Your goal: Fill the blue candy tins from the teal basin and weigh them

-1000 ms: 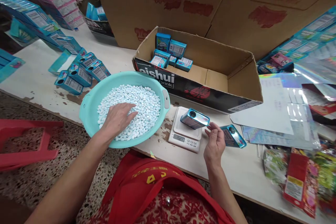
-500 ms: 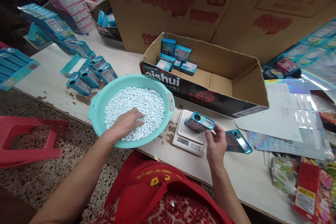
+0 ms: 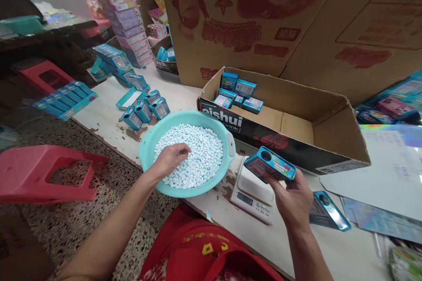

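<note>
Six or so packed tins [image 3: 237,92] sit in the cardboard box [image 3: 329,140]; most of its floor is bare, so prob. early on. Head view: left hand [image 3: 169,158] in the basin [image 3: 148,149], fingers curled together on the tablets [image 3: 204,153]. Right hand [image 3: 293,199] grips a tin [image 3: 272,165] from below, just above the scale [image 3: 252,189]. Several open tins [image 3: 145,107] stand on the worktop [image 3: 105,114] at left, a spare tin [image 3: 326,210] lies beside the right wrist.

White table [image 3: 108,118] bears basin [image 3: 145,158], scale [image 3: 252,191], carton [image 3: 296,151], tins [image 3: 145,107].
</note>
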Demonstrator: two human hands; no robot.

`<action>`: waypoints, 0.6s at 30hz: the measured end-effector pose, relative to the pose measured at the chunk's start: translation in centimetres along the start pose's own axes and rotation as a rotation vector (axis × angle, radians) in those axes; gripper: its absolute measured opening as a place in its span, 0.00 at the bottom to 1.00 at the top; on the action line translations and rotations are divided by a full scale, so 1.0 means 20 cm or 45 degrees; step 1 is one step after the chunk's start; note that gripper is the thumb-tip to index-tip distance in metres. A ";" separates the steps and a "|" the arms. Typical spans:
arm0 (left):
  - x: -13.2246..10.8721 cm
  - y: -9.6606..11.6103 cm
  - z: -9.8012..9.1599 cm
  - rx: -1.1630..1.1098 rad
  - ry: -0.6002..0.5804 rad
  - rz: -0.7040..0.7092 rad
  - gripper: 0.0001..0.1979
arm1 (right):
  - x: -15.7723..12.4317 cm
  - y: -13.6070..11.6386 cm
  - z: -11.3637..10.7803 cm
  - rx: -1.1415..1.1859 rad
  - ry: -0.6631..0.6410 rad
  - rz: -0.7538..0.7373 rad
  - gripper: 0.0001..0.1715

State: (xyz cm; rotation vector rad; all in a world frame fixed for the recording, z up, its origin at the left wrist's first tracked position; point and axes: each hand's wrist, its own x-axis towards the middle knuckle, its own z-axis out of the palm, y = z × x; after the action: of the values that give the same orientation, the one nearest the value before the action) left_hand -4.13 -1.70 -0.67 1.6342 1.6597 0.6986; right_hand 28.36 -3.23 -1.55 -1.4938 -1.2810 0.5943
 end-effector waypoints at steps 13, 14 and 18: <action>-0.01 0.47 -0.07 -0.070 0.147 0.754 0.09 | -0.03 -0.26 0.34 0.112 -0.493 -0.430 0.14; -0.02 0.46 -0.08 -0.061 0.090 0.746 0.13 | -0.04 -0.25 0.35 0.123 -0.497 -0.411 0.14; -0.03 0.44 -0.07 0.058 -0.225 0.731 0.19 | -0.07 -0.24 0.37 0.212 -0.530 -0.351 0.18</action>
State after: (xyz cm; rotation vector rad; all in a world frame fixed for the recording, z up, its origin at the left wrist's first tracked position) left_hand 0.13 -1.67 7.14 2.1635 1.0869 0.7605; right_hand 19.67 -2.14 -0.02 -1.0630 -1.6776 0.8331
